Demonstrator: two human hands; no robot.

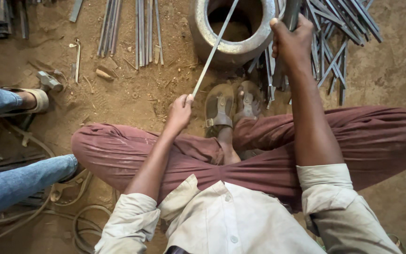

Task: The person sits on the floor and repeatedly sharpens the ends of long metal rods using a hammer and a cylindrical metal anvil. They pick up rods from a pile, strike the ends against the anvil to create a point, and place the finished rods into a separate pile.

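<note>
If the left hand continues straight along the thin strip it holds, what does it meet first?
Probably the metal ring: the left hand points up along the thin strip, which crosses the ring's near rim and opening. Height is unclear.

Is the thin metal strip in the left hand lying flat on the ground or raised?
Raised. The left hand holds the strip's lower end, and it slants up across the metal ring.

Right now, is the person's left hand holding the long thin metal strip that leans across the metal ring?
Yes, the left hand grips the lower end of the metal strip, which slants up over the metal ring.
</note>
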